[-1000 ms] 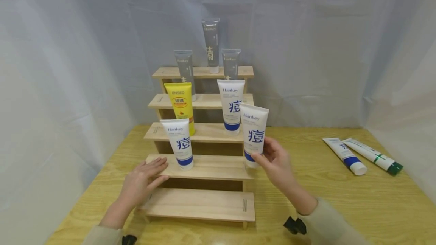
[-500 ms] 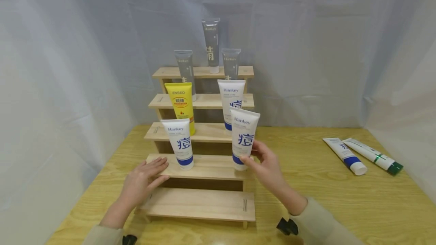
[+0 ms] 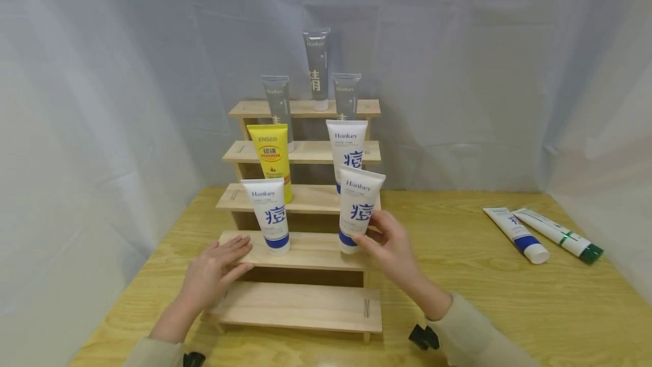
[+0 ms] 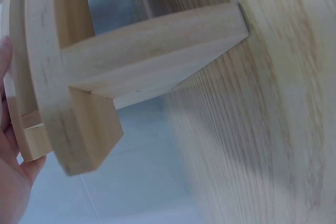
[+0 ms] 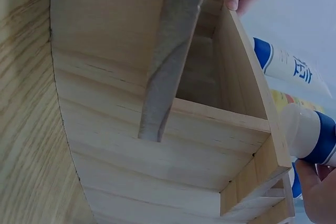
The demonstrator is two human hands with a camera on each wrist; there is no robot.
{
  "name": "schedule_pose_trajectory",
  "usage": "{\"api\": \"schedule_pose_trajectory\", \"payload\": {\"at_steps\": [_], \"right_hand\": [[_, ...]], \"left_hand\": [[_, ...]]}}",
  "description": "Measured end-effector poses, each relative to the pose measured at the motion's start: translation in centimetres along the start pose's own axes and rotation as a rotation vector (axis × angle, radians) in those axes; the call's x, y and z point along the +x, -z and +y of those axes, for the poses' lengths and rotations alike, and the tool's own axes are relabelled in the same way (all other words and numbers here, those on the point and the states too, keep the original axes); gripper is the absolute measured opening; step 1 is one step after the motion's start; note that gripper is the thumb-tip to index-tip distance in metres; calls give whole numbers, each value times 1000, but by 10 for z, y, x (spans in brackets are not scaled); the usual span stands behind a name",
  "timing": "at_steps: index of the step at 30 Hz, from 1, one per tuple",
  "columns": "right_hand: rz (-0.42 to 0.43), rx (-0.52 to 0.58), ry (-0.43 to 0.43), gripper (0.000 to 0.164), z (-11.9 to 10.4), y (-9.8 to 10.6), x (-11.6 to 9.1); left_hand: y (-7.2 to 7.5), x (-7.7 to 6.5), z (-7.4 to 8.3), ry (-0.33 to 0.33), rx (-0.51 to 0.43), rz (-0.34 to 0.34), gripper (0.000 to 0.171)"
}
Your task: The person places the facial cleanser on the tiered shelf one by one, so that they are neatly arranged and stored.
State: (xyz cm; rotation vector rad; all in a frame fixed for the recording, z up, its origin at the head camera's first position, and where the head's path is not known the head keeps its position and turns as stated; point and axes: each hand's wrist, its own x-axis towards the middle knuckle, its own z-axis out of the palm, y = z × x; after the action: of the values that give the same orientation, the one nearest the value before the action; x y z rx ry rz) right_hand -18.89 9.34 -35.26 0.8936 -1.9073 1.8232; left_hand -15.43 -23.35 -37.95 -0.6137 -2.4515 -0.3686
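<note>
My right hand (image 3: 394,251) grips a white squeeze tube (image 3: 358,200) with a blue band near its cap. The tube leans slightly right, cap down, over the right end of the second step from the bottom of a wooden tiered stand (image 3: 300,306). In the right wrist view its white cap (image 5: 298,127) is close to the step's edge; whether they touch I cannot tell. My left hand (image 3: 210,269) rests with extended fingers on the left end of that step. Beside it stands a matching white tube (image 3: 267,214). In the left wrist view, fingers (image 4: 8,140) touch the board's end.
One step higher stand a yellow tube (image 3: 272,154) and another white tube (image 3: 348,139), partly hidden. Several grey tubes, including the topmost one (image 3: 317,67), occupy the upper steps. Right of the stand, a white-and-blue tube (image 3: 511,231) and a green-capped tube (image 3: 560,234) lie on the table.
My right hand has carried the white tube left and slightly down, from beyond the step's right end to over it. The tube tilts more to the right. My left hand stays put.
</note>
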Motion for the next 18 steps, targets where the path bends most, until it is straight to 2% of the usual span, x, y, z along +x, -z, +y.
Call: {"api": "schedule_pose_trajectory", "payload": {"at_steps": [8, 11, 18], "right_hand": [[29, 21, -115, 41, -16, -8, 0], [29, 22, -122, 40, -18, -10, 0], [25, 68, -118, 40, 5, -11, 0]], "left_hand": [[-2, -1, -2, -2, 3, 3, 38], [-2, -1, -2, -4, 4, 6, 38], [-2, -1, -2, -5, 1, 9, 38]]}}
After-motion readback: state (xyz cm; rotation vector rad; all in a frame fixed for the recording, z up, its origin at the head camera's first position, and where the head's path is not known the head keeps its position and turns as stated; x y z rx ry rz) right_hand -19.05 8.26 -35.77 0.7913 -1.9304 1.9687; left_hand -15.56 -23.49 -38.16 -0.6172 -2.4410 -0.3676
